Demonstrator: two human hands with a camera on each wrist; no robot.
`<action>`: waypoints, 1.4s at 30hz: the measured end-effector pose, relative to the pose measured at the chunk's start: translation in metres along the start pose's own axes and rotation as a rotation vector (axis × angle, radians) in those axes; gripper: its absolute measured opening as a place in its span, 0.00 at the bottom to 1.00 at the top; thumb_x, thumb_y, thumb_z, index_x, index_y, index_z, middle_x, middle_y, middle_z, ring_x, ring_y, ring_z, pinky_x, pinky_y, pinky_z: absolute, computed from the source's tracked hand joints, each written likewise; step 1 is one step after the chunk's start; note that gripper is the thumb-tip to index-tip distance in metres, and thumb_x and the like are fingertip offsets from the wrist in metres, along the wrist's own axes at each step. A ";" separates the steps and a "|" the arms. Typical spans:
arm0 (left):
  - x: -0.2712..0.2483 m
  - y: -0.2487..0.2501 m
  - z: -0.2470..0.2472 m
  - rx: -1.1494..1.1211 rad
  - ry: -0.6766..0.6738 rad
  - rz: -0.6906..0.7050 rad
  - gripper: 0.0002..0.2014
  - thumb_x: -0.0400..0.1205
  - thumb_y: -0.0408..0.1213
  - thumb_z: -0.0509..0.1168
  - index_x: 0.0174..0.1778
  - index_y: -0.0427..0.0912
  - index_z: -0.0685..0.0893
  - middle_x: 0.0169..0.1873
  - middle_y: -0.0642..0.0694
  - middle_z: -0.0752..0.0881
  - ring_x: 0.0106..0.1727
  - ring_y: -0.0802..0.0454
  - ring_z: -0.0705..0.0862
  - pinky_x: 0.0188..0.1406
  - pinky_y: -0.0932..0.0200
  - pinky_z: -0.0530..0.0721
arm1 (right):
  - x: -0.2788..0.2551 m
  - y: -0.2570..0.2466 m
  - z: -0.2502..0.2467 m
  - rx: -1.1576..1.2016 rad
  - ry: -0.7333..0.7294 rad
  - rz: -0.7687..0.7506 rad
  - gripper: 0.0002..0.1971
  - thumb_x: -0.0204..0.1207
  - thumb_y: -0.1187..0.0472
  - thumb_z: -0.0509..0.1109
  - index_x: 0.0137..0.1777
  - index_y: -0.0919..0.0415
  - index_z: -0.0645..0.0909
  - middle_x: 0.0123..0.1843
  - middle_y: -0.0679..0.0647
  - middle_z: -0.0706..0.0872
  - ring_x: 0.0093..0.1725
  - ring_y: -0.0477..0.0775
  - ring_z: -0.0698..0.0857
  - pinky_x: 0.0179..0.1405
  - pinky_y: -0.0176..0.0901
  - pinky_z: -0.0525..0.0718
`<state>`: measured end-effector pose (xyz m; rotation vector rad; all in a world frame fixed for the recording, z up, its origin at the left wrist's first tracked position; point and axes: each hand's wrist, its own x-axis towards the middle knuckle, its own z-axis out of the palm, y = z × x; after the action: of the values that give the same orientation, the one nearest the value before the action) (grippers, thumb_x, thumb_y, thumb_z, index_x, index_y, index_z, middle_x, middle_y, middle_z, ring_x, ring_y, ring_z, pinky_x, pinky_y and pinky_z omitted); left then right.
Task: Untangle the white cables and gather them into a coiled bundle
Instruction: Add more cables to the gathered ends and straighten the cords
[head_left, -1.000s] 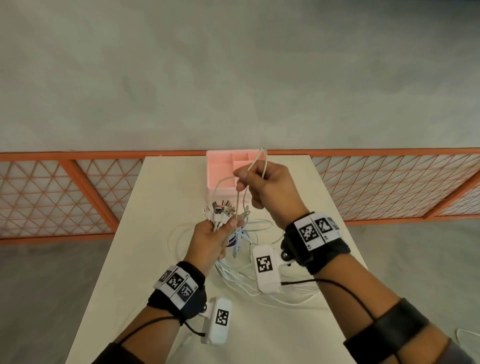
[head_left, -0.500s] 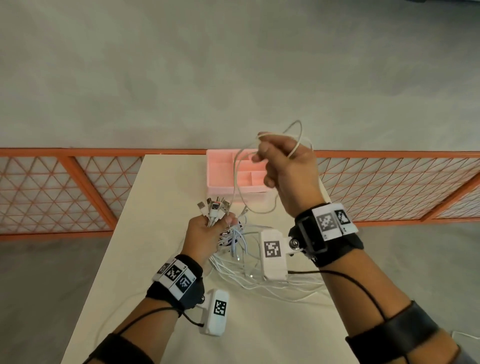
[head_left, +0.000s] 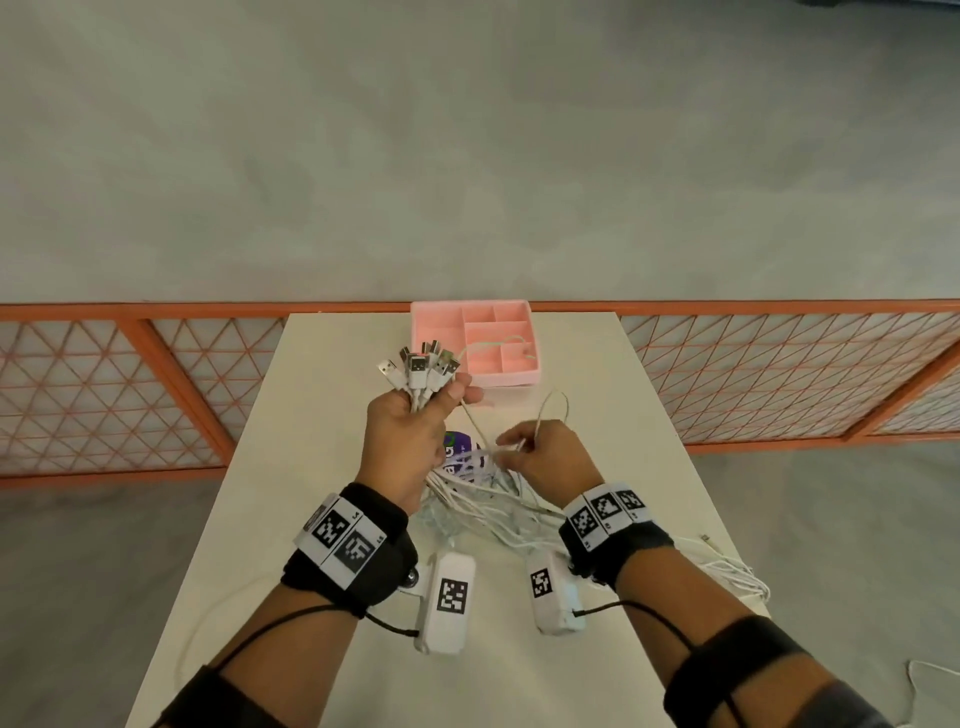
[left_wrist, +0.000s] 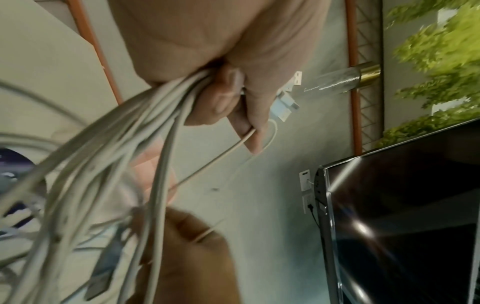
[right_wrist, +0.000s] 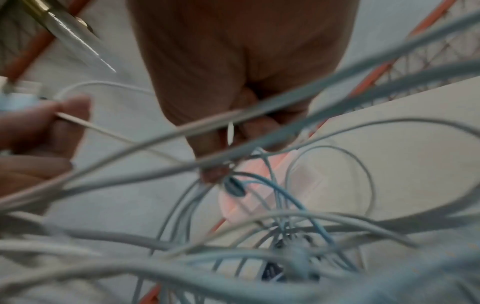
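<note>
— White, thin charging cables (head_left: 483, 499) are what I have in a tangle on the cream bench (head_left: 322, 395), between my two wrists. How they cross I can't make out; the right wrist view is a blur of strands.

— What is your left hand (head_left: 410, 436) doing?

— Its fingers (left_wrist: 221, 98) are curled tight round a bunch of the cables, with the metal-tipped plug ends (head_left: 421, 369) fanning out above the fist, raised off the bench.

— And the right hand (head_left: 545, 457)?

— Low over the tangle, pinching one thin strand, which loops up above its knuckles. A purple object (head_left: 460, 449) is mostly hidden under the cables. I see a pink divided plastic tray (head_left: 441, 322) at the bench's far edge.
</note>
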<state>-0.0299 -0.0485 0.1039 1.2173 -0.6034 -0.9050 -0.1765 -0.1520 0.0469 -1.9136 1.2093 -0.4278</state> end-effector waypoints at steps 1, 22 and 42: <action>0.001 0.002 -0.001 -0.017 0.000 0.010 0.08 0.84 0.39 0.69 0.54 0.39 0.88 0.50 0.43 0.93 0.21 0.55 0.58 0.20 0.62 0.59 | 0.000 0.006 -0.003 -0.050 -0.040 0.056 0.08 0.71 0.57 0.79 0.50 0.56 0.89 0.35 0.45 0.86 0.32 0.40 0.82 0.31 0.27 0.75; 0.002 -0.032 -0.009 -0.074 -0.009 0.091 0.17 0.80 0.51 0.70 0.58 0.44 0.92 0.49 0.40 0.69 0.27 0.47 0.52 0.26 0.52 0.53 | -0.003 -0.074 -0.007 0.534 -0.205 -0.040 0.08 0.86 0.62 0.63 0.46 0.64 0.78 0.25 0.53 0.74 0.20 0.49 0.65 0.19 0.37 0.65; 0.011 -0.074 -0.020 0.297 -0.004 0.084 0.07 0.82 0.27 0.70 0.49 0.40 0.93 0.43 0.51 0.94 0.48 0.65 0.90 0.47 0.75 0.80 | -0.006 -0.142 -0.043 0.886 -0.156 -0.305 0.09 0.87 0.64 0.62 0.45 0.67 0.75 0.22 0.47 0.62 0.21 0.48 0.59 0.20 0.36 0.63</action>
<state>-0.0268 -0.0536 0.0263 1.4432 -0.8071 -0.7648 -0.1233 -0.1367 0.1851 -1.3040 0.4736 -0.7990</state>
